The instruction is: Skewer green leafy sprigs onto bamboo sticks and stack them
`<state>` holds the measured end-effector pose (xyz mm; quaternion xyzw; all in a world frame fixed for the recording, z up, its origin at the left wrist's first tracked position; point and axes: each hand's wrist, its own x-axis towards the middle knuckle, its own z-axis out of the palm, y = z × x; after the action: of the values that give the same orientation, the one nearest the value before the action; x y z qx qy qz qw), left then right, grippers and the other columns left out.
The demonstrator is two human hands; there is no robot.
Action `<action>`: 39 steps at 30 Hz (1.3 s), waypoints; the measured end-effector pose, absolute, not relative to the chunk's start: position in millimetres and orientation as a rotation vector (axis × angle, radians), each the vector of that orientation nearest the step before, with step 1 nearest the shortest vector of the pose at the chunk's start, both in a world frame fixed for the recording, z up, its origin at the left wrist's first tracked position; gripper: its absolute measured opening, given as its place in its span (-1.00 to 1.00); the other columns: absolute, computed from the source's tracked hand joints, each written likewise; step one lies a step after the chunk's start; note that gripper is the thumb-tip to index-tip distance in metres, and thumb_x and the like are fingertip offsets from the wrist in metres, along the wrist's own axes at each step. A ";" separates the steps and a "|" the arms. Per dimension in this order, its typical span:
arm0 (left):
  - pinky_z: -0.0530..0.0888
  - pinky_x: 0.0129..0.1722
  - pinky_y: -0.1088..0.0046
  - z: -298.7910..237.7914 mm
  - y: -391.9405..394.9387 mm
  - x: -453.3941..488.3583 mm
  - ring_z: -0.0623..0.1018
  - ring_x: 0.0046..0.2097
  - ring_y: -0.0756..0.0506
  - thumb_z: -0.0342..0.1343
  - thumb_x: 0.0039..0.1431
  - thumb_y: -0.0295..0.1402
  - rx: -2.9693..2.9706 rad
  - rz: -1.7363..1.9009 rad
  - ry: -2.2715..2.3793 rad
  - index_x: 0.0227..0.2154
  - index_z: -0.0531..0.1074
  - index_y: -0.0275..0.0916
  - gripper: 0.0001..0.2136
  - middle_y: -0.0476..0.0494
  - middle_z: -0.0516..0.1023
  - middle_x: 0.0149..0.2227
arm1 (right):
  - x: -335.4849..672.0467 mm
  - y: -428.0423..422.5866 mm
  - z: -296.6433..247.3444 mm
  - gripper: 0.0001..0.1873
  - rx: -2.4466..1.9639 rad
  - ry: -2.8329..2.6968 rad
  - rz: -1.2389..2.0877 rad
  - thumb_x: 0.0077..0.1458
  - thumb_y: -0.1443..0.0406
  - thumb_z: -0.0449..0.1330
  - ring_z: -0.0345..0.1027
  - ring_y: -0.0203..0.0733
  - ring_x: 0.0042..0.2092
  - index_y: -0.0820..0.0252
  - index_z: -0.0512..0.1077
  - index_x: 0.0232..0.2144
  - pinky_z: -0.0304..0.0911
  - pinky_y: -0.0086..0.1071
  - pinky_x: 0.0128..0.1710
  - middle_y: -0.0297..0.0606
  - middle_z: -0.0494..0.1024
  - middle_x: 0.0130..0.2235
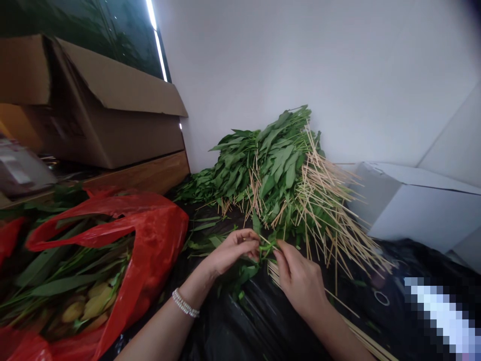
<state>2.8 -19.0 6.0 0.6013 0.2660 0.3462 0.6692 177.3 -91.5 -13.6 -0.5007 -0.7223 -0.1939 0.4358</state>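
My left hand, with a pearl bracelet on its wrist, is closed with the fingertips on a bunch of leafy green stems. From the other side, my right hand pinches a thin wooden stick that runs into the greens. Just where the stick passes the stems is partly hidden by my fingers. Loose sticks lie beneath my right hand and forearm. Behind both hands rises a large heap of leafy greens threaded on sticks, whose bare ends fan out to the right.
At left a red plastic bag holds long leaves and several yellowish roundish things. Behind it stands an open cardboard box on a wooden ledge. A white box sits at right against the wall. Black plastic sheeting covers the work surface.
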 end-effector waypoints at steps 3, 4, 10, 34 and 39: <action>0.39 -0.41 0.53 4.1 -18.1 3.0 0.48 -0.48 0.04 0.25 -0.03 -0.27 1.367 0.765 0.565 -0.35 0.46 -0.33 -0.77 -0.04 0.50 -0.48 | 175.5 -92.3 -13.5 -0.76 -1.220 -1.833 -0.487 0.23 0.34 -0.01 0.49 -0.25 -0.32 0.30 0.38 -0.12 0.32 -0.47 -0.35 -0.17 0.56 -0.25; 0.38 -0.41 0.53 3.6 -17.8 3.3 0.47 -0.48 0.05 0.28 -0.07 -0.30 1.377 0.757 0.556 -0.35 0.47 -0.33 -0.76 -0.04 0.51 -0.47 | 175.3 -92.3 -13.7 -0.76 -1.216 -1.835 -0.492 0.23 0.34 -0.01 0.49 -0.25 -0.31 0.30 0.37 -0.11 0.32 -0.47 -0.34 -0.17 0.57 -0.25; 0.34 -0.38 0.57 1.0 -10.0 1.0 0.45 -0.43 0.07 0.31 -0.09 -0.31 1.225 0.993 0.627 -0.25 0.49 -0.33 -0.69 -0.11 0.57 -0.37 | 178.0 -91.0 -15.8 -0.68 -1.187 -1.779 -0.509 0.22 0.35 0.03 0.48 -0.25 -0.23 0.29 0.29 0.02 0.32 -0.45 -0.22 -0.17 0.53 -0.11; 0.36 -0.34 0.59 2.4 -12.6 -1.6 0.53 -0.33 0.01 0.22 0.04 -0.27 1.138 0.814 0.544 -0.17 0.48 -0.33 -0.69 -0.22 0.59 -0.28 | 179.1 -91.1 -18.7 -0.73 -1.412 -1.796 -0.323 0.25 0.30 -0.05 0.44 -0.30 -0.33 0.16 0.44 -0.18 0.19 -0.50 -0.33 -0.30 0.53 -0.36; 0.39 -0.30 0.60 1.4 -8.9 -2.6 0.54 -0.31 0.03 0.26 0.00 -0.36 1.070 0.912 0.587 -0.21 0.50 -0.33 -0.73 -0.22 0.59 -0.23 | 179.4 -91.7 -16.8 -0.72 -1.407 -1.795 -0.312 0.25 0.32 -0.07 0.43 -0.28 -0.31 0.19 0.43 -0.16 0.20 -0.49 -0.30 -0.28 0.51 -0.36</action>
<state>-2.6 -8.9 1.4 0.4846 0.2658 0.4131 0.7238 179.4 -91.7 -16.8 -0.5581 -0.7119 -0.1240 0.4078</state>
